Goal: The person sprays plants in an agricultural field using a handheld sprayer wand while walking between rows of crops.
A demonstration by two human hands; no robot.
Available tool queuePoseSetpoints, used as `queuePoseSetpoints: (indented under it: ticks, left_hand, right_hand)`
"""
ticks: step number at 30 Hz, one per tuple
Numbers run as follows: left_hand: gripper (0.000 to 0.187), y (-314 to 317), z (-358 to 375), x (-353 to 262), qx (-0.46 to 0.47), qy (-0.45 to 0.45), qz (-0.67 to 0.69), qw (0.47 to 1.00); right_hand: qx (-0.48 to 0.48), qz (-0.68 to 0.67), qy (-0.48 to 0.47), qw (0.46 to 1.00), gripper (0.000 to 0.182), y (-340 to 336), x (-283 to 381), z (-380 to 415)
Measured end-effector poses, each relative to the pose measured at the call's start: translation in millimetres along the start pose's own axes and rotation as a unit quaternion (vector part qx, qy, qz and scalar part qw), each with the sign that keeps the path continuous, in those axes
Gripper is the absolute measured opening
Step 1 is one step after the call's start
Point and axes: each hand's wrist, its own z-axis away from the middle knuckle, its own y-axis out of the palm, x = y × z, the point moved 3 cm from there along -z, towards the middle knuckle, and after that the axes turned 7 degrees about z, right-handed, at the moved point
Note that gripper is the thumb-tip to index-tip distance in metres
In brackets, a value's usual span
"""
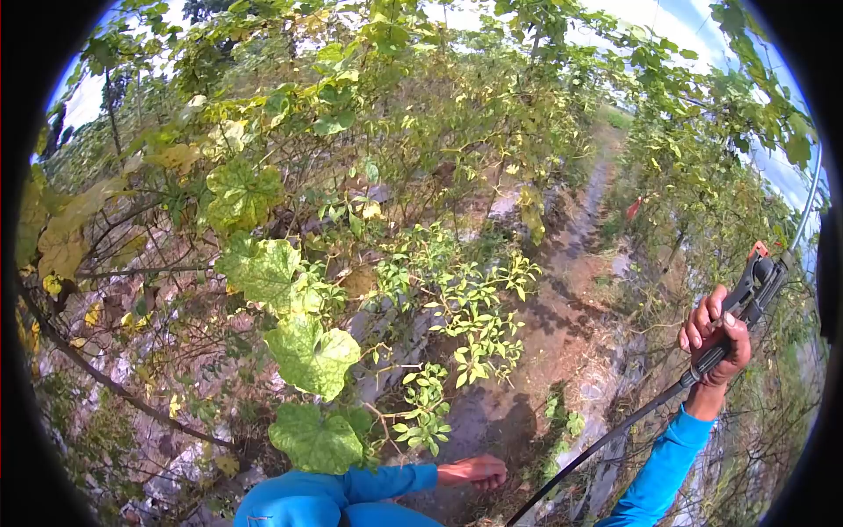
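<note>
My right hand (716, 338) is raised at the right, fingers wrapped around the black grip of a sprayer wand (757, 285) with an orange tip. A dark hose (606, 439) runs from the grip down to the bottom edge. My left hand (479, 472) hangs low at the bottom centre, fingers curled loosely, near small-leaved green shoots (426, 413); nothing shows in it. Both arms wear blue sleeves (667, 465).
Climbing vines with large mottled yellow-green leaves (307, 351) fill the left and centre on a trellis of thin stems. A bare dirt path (562, 299) runs away between plant rows. More foliage (702, 176) stands at the right. A thin curved tube (808, 202) rises at the far right.
</note>
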Motion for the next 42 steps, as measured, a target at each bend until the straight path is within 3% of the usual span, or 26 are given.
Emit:
queuePoseSetpoints:
  ticks: [5,7,8,10,11,14,15,16,17,18,19,21,22,25,26,29,31,33,35,37,38,42]
  left_hand:
    - [0.039,-0.7,-4.9,11.4,0.022,-0.022,-0.003,1.0]
    - [0.037,-5.6,-15.0,21.7,-0.003,-0.008,0.005,1.0]
    - [0.037,0.6,-16.3,18.5,0.028,-0.028,-0.01,0.999]
    - [0.034,5.5,-12.5,3.3,-0.021,-0.049,-0.019,0.998]
    - [0.034,4.4,-15.7,1.5,0.007,-0.066,-0.036,0.997]
    - [0.035,-3.6,-23.0,-11.9,-0.066,0.048,-0.074,0.994]
    - [0.036,-4.0,-29.7,-27.8,-0.097,0.098,-0.112,0.984]
    - [0.038,5.7,-29.7,-62.2,-0.134,0.122,-0.156,0.971]
    - [0.04,22.0,-28.6,-104.9,-0.17,0.151,-0.199,0.953]
    - [0.043,32.8,-32.5,-134.4,-0.17,0.203,-0.217,0.94]
    - [0.047,43.6,-36.0,-159.2,-0.174,0.256,-0.23,0.923]
    - [0.053,76.4,-41.9,-198.9,-0.071,0.364,-0.232,0.899]
    - [0.056,95.1,-43.1,-213.8,-0.015,0.373,-0.232,0.898]
    - [0.055,105.3,-73.7,-184.0,0.003,0.38,-0.341,0.86]
    - [0.053,106.3,-85.1,-164.5,-0.011,0.361,-0.262,0.895]
    - [0.052,125.8,-100.9,-155.3,0.008,0.29,-0.267,0.919]
    - [0.047,137.9,-118.8,-168.9,0.024,0.256,-0.333,0.907]
    - [0.047,154.6,-135.4,-179.2,0.063,0.216,-0.308,0.924]
    - [0.046,152.5,-164.4,-167.8,0.064,0.259,-0.284,0.921]
    - [0.044,154.3,-191.6,-166.5,0.165,0.232,-0.228,0.931]
    - [0.039,160.5,-197.3,-172.4,0.188,0.233,-0.199,0.933]
    - [0.044,154.0,-241.6,-158.4,0.185,0.224,-0.136,0.947]
  right_hand:
    - [-0.121,0.044,0.031,0.991,0.029,-17.7,-29.4,17.2]
    - [-0.194,0.115,0.027,0.974,0.031,-11.9,-36.0,26.4]
    - [-0.217,0.142,0.025,0.966,0.028,-11.5,-41.2,30.6]
    - [-0.224,0.211,0.026,0.951,0.022,-13.0,-57.9,46.3]
    - [-0.241,0.256,0.052,0.935,0.022,-16.6,-70.7,58.7]
    - [-0.224,0.321,0.079,0.917,0.027,-21.1,-103.8,90.7]
    - [-0.223,0.395,0.081,0.888,0.027,-21.7,-106.9,104.4]
    - [-0.253,0.357,0.133,0.889,0.029,-5.8,-101.5,115.1]
    - [-0.272,0.433,0.051,0.858,0.036,-6.2,-115.0,133.0]
    - [-0.263,0.433,0.12,0.854,0.041,3.9,-117.7,150.1]
    - [-0.259,0.453,0.107,0.846,0.042,3.3,-135.6,168.3]
    - [-0.267,0.479,0.116,0.828,0.042,15.0,-142.7,196.3]
    - [-0.279,0.499,0.127,0.811,0.041,21.0,-141.4,209.1]
    - [-0.307,0.525,0.158,0.778,0.04,24.9,-131.6,242.2]
    - [-0.317,0.529,0.174,0.768,0.039,23.2,-129.9,252.2]
    - [-0.343,0.514,0.198,0.761,0.037,9.0,-136.4,277.7]
    - [-0.361,0.541,0.215,0.728,0.037,-1.7,-136.3,282.9]
    - [-0.423,0.471,0.254,0.732,0.036,-16.9,-134.3,285.1]
    - [-0.433,0.498,0.27,0.701,0.035,-31.4,-130.7,282.0]
    - [-0.502,0.486,0.207,0.685,0.035,-46.1,-133.4,281.2]
    - [-0.505,0.514,0.253,0.646,0.038,-49.0,-126.4,270.1]
    - [-0.527,0.528,0.174,0.643,0.04,-68.1,-133.7,244.9]
